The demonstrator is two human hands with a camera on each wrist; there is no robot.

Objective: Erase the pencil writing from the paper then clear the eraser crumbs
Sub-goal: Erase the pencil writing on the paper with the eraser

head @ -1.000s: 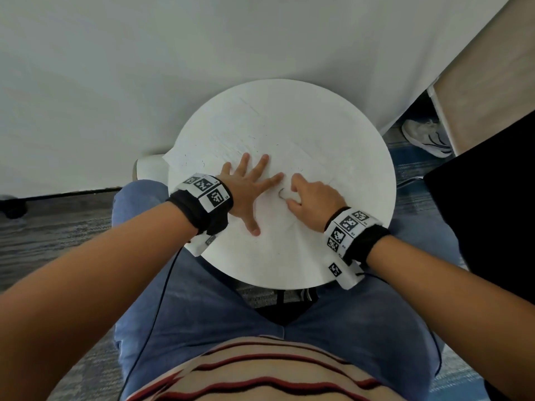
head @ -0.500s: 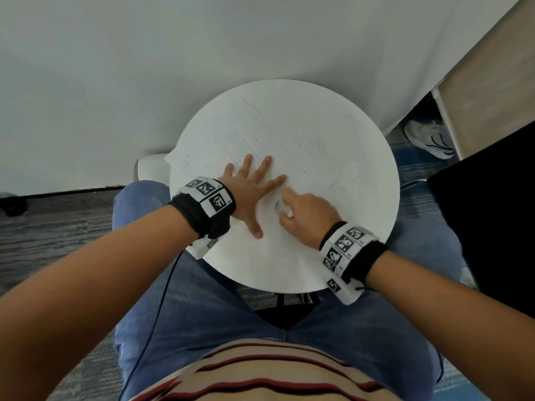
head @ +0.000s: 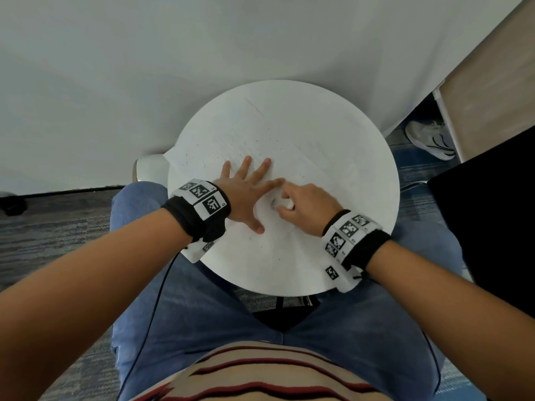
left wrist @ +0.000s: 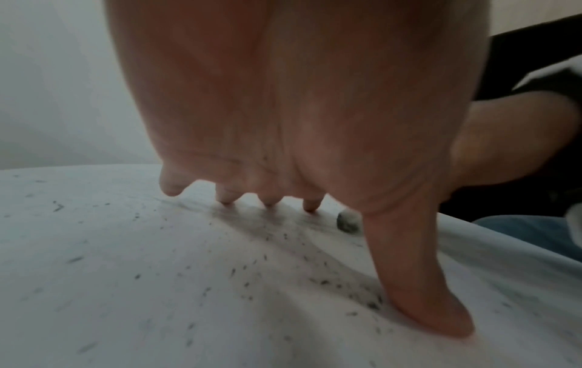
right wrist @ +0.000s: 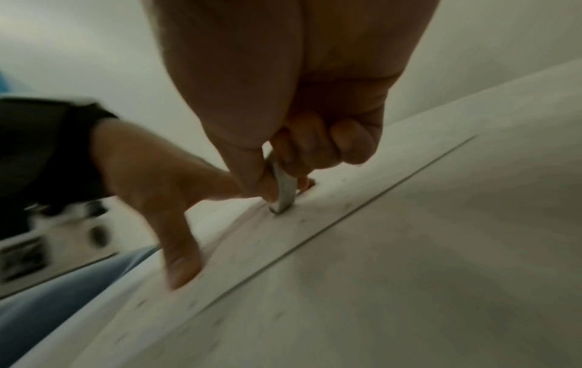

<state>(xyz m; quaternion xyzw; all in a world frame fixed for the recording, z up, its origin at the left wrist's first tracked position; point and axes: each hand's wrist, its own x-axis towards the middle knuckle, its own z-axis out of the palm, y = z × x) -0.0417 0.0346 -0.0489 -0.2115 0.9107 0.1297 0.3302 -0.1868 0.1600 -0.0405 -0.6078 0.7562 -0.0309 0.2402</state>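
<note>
Rubbing was mid-way | right hand pinched the eraser down on the paper on the round desk | left hand lay spread flat, pinning the sheet | crumbs were scattered everywhere (none swept yet, I'd say) | faint marks looked left

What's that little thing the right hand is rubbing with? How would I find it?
Start at the round white table and the white paper sheet lying on it. Between the two hands, the right hand pinches a small white eraser with a grey-smudged tip, pressed onto the sheet; unlike the thin dark crumbs scattered around, it is one solid lump.
</note>
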